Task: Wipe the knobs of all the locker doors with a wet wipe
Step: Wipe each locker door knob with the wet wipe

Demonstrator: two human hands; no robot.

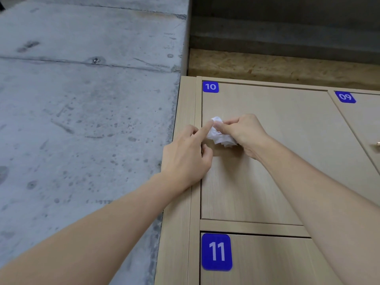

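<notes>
A crumpled white wet wipe point(220, 136) sits against the left part of locker door 10 point(267, 161), a light wood door with a blue number tag. My right hand point(244, 134) pinches the wipe between thumb and fingers. My left hand point(187, 157) lies at the door's left edge, its index finger stretched out and touching the top of the wipe, the other fingers curled. The knob of door 10 is hidden behind the wipe and hands. At the far right edge, a brass knob point(377, 144) shows on door 09 point(366, 124).
Door 11 point(267, 262) lies below door 10. A grey concrete wall point(82, 99) fills the left side, flush with the locker frame point(185, 120). Above the lockers runs a chipboard strip point(287, 64) under a dark recess.
</notes>
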